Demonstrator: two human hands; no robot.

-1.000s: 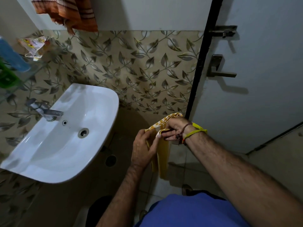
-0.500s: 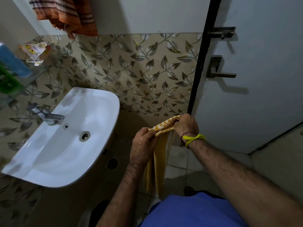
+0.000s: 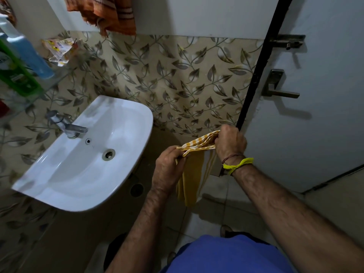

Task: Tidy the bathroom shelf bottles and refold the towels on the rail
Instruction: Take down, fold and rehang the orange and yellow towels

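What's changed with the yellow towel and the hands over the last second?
The hands have drawn apart: the right hand and left hand now stretch the yellow towel's top edge between them, both grips unchanged. The rest still hangs below. The orange towel and shelf bottles remain untouched.

- Glass shelf (image 3: 59, 75) at upper left, above white washbasin (image 3: 82, 166).
- On shelf: blue bottle (image 3: 29, 54) and green bottle (image 3: 15, 75) standing side by side (touching or not, cannot tell).
- Crumpled yellow-white sachets (image 3: 59, 50) at shelf's far end, near wall.
- Red item (image 3: 3, 109) at left edge, mostly cropped.
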